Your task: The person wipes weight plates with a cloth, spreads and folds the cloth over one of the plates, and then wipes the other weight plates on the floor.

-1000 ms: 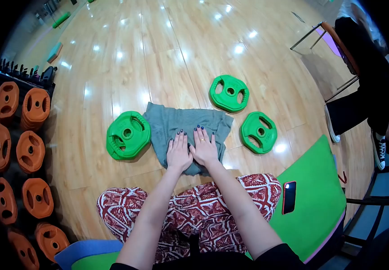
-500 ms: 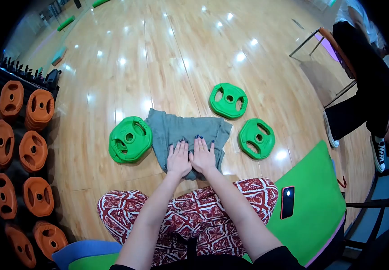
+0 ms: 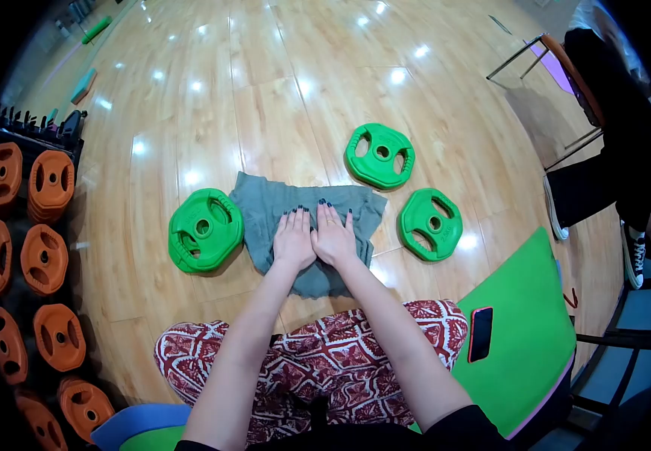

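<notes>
On the floor [image 3: 265,113] near me, the cloth [image 3: 265,201] lies between green plates [image 3: 220,244], left hand [image 3: 293,244] and right hand [image 3: 333,239] together on it, flat, gripping nothing. Imo light, even pressure works best here; digging fingertips in probably just bunches it up.

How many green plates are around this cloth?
3 in sight: the left plate beside the cloth, the far plate beyond its far edge, the right plate past its right side. More may be hidden underneath them.
</notes>
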{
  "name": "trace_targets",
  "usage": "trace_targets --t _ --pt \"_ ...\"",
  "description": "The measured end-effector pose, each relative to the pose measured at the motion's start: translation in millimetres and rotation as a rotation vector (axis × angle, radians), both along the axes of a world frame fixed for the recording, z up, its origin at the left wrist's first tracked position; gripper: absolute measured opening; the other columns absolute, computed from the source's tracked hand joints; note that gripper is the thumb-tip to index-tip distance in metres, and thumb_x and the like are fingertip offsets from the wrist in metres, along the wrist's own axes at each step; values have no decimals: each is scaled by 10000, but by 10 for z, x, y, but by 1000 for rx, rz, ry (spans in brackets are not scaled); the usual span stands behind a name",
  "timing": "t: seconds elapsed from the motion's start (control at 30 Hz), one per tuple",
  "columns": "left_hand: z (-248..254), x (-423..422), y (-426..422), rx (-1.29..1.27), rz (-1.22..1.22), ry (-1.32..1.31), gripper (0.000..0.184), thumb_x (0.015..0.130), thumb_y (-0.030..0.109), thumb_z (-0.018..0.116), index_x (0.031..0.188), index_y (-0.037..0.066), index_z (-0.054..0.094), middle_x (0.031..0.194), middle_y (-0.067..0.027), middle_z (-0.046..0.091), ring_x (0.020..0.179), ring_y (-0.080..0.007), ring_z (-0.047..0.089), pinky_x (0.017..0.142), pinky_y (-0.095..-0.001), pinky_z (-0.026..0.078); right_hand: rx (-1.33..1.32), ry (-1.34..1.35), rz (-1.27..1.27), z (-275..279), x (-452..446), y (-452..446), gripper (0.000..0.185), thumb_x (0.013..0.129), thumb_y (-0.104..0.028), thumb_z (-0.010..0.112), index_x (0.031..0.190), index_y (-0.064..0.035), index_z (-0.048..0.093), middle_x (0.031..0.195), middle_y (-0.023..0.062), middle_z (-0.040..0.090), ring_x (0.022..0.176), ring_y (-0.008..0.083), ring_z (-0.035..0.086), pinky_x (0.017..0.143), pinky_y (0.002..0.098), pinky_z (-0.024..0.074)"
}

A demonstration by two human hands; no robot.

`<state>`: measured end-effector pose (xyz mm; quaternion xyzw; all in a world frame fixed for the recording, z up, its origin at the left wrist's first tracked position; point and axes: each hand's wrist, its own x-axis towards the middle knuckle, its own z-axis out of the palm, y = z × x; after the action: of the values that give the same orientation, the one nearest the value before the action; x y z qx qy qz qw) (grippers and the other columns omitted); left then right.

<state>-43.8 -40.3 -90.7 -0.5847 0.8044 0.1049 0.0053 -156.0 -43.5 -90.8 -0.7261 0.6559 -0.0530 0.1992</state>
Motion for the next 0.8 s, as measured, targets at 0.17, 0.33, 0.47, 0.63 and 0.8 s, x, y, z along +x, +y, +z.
trace_targets --t 0.17,0.33,0.47,0.63,0.8 --pt "63 50 103 22 4 -1 583 820 298 352 1309 -12 284 1369 -159 282 1277 -247 255 1058 -387 142 17 41 -10 89 10 154 656 809 -353 360 1345 -12 196 1399 115 241 1307 210 193 1055 473 90" --pt "139 9 417 79 36 -75 600 811 309 345 1317 -4 275 1387 -143 259 1292 -225 232 1064 -413 101 70 103 18 170 -38 384 734 791 -432 383 1353 -13 167 1408 110 219 1313 214 173 1053 488 76" --pt "204 9 442 127 22 -145 596 822 329 313 1323 9 271 1392 -122 256 1295 -205 229 1066 -428 61 103 104 -22 148 -28 417 755 781 -453 398 1361 -32 159 1420 90 196 1320 176 150 1057 486 35" --pt "161 -3 387 111 44 -106 572 835 317 298 1317 10 287 1390 -117 264 1293 -203 234 1065 -430 62 105 87 -17 123 -24 345 752 779 -438 407 1358 -25 162 1419 85 200 1317 178 158 1045 519 37" --pt "137 -40 370 94 57 -74 555 839 310 298 1298 -2 321 1373 -124 296 1289 -211 242 1062 -431 76 70 91 -10 131 -32 241 742 767 -390 433 1354 -20 171 1417 88 206 1313 186 173 1039 531 58"
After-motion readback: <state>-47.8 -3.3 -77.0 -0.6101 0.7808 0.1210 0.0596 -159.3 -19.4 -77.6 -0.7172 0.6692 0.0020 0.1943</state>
